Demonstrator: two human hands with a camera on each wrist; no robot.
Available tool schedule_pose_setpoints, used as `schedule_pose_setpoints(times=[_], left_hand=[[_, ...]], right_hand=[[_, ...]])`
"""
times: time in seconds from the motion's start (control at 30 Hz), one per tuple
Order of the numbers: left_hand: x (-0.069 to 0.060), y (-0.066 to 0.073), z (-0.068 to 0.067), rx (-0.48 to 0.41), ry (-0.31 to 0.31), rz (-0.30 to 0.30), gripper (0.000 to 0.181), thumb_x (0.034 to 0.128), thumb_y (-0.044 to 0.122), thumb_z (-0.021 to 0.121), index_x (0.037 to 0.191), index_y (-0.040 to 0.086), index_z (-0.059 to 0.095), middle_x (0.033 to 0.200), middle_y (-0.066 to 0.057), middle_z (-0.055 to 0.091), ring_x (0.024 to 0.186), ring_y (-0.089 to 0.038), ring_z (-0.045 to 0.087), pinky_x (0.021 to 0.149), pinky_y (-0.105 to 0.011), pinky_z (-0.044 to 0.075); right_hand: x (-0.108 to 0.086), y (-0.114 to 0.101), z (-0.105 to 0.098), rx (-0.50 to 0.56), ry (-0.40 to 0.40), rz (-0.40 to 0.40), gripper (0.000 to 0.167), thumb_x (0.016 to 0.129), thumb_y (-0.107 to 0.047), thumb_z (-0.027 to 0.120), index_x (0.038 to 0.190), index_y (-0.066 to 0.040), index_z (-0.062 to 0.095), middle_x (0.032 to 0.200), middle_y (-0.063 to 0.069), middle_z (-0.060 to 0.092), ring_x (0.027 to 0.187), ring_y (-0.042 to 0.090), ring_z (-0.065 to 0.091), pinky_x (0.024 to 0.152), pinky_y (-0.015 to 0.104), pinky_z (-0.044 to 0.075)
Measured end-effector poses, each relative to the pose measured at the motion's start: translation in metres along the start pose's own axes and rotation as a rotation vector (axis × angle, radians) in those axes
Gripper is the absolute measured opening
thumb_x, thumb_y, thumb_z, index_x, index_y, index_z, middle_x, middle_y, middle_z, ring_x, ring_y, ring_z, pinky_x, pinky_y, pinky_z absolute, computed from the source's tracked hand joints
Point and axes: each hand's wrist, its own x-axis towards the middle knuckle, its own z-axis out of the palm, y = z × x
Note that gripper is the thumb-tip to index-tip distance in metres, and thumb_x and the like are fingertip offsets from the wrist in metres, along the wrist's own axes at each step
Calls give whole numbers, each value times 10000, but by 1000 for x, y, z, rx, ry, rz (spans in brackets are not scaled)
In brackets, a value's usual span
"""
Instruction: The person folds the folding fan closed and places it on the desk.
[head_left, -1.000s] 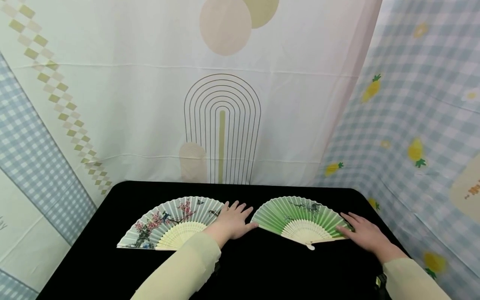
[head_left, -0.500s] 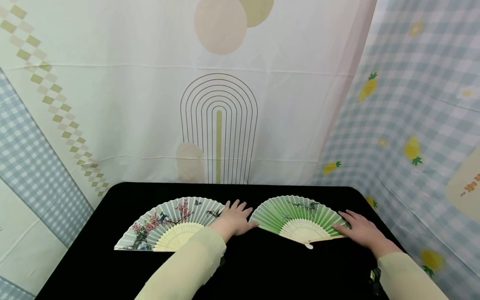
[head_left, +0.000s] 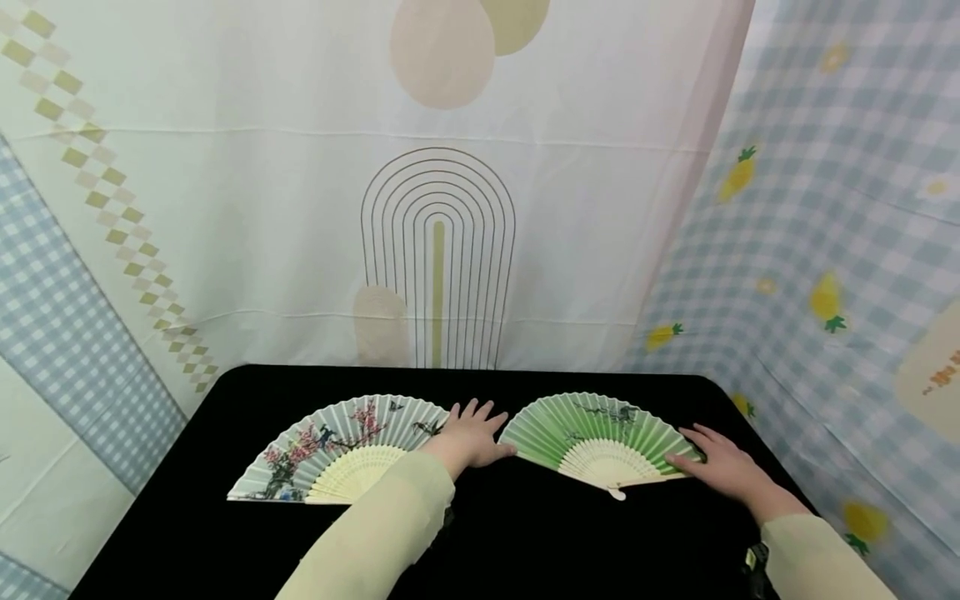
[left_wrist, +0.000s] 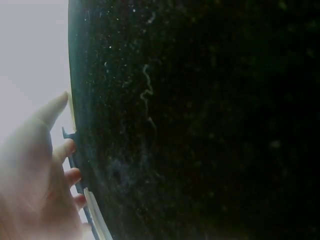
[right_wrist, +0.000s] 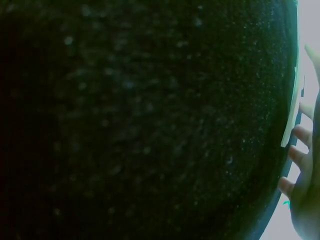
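Two spread folding fans lie on a black table. The left one, a white floral fan (head_left: 363,421), has pink blossoms and pale ribs; my left forearm hides part of its lower right. My left hand (head_left: 471,440), fingers spread, lies over that fan's right end, its thumb tip close to the left end of the green fan (head_left: 581,425). At the green fan's right end, my right hand (head_left: 723,467) rests with fingers extended and thumb on the fan's edge. In the wrist views the left hand (left_wrist: 32,180) and right hand (right_wrist: 306,170) appear at the border, fingers against the tabletop.
The black table (head_left: 570,550) has rounded far corners. A pale printed curtain (head_left: 300,208) hangs right behind it, and a blue checked curtain (head_left: 795,217) with pineapples runs along the right side.
The head view has shifted slightly. Both hands and both fans keep nearly the same places, with no clear movement on the table.
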Motion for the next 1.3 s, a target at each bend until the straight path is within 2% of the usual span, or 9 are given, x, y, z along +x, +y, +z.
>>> schedule_pose_setpoints(times=[0.27, 0.53, 0.8, 0.93, 1.3], left_hand=[[3, 2, 2, -27, -5, -36, 701, 975, 614, 478, 1571, 287, 305, 1645, -31, 184, 1517, -300, 79, 1213, -530, 55], [11, 3, 6, -47, -1, -49, 731, 950, 627, 517, 1569, 301, 307, 1648, -23, 170, 1518, -306, 56, 1208, -548, 32], [5, 7, -2, -76, -21, -60, 688, 955, 573, 559, 1554, 314, 342, 1646, -33, 179, 1515, -321, 74, 1208, -549, 55], [7, 9, 3, -96, 1, -54, 678, 960, 537, 577, 1552, 293, 355, 1643, -52, 192, 1510, -344, 84, 1203, -566, 61], [-2, 17, 2, -132, 85, -70, 677, 935, 498, 641, 1526, 257, 415, 1605, -83, 292, 1485, -399, 163, 1186, -600, 115]], right_hand=[[0, 1, 5, 13, 24, -3, 864, 940, -623, 543, 1481, 35, 395, 1512, 366, 259, 1311, 609, 287, 880, 799, 314], [-4, 3, 10, 10, 68, -7, 884, 921, -624, 577, 1463, 53, 406, 1495, 364, 287, 1294, 603, 316, 880, 784, 330], [-8, -4, 13, 34, 141, -25, 887, 903, -611, 619, 1441, 65, 418, 1487, 363, 298, 1289, 586, 335, 910, 772, 321], [-9, -4, 13, 43, 149, -3, 906, 894, -622, 623, 1437, 70, 406, 1475, 376, 305, 1277, 587, 348, 905, 756, 340], [-8, -6, 15, 135, 139, 25, 930, 890, -621, 633, 1466, 55, 358, 1485, 371, 292, 1289, 582, 342, 909, 713, 388]])
